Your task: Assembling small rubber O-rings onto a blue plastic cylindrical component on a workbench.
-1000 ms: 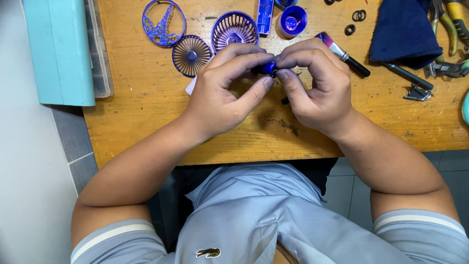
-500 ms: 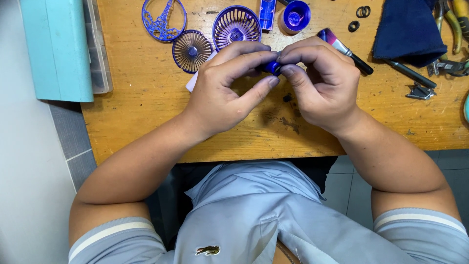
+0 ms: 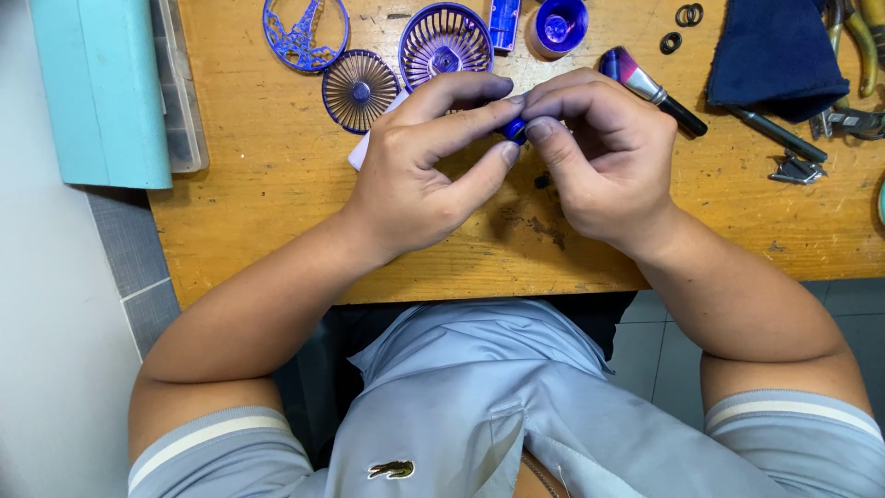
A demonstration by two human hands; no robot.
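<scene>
My left hand and my right hand meet over the middle of a worn wooden table. Between their fingertips they pinch a small blue part, mostly hidden by the fingers. Just behind the hands lie a round blue fan grille, a smaller blue ribbed disc and a blue ring frame with a tower shape inside. A small dark bit rests on the table under my right fingers.
A brush with a purple tip and black handle lies beside my right hand. A blue cup-shaped part, black rings, a dark blue cloth, pliers and metal tools sit at the back right. A teal box stands left.
Both hands stay together on the small blue part, fingers shifting slightly around it. The view has drifted a little; nothing on the table has moved.
</scene>
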